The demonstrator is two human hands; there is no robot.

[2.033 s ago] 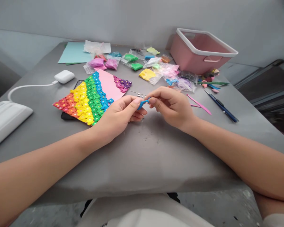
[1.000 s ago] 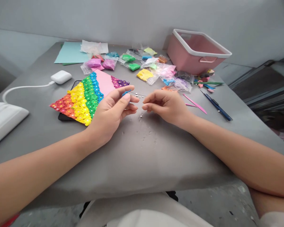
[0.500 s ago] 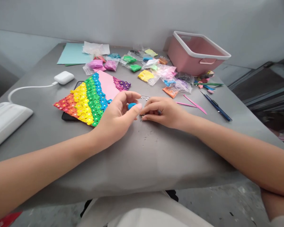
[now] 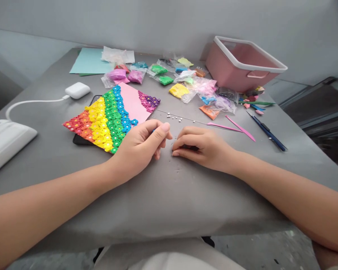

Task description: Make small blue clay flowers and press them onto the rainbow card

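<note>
My left hand (image 4: 141,144) rests on the grey table (image 4: 169,187), fingers curled round a small blue clay piece (image 4: 153,130) of which only a sliver shows. My right hand (image 4: 202,147) lies just right of it, fingers pinched together against the tabletop; what they hold is hidden. To the left lies a pink card (image 4: 112,114) covered with bands of red, orange, yellow, green, blue and purple clay flowers. Several tiny white beads (image 4: 174,118) sit beyond my hands beside a thin needle tool (image 4: 186,119).
Bags of coloured clay (image 4: 180,80) lie at the back, a pink basket (image 4: 242,63) back right. Pink sticks (image 4: 236,126) and a blue pen tool (image 4: 267,131) lie right. A white earbud case (image 4: 77,90), cable and white device (image 4: 5,140) are left. A teal sheet (image 4: 90,62) lies far left.
Both hands came down and nearer to me. The blue clay, in plain view before, is now mostly hidden in my left hand. My right hand has pressed its fingertips to the table.
</note>
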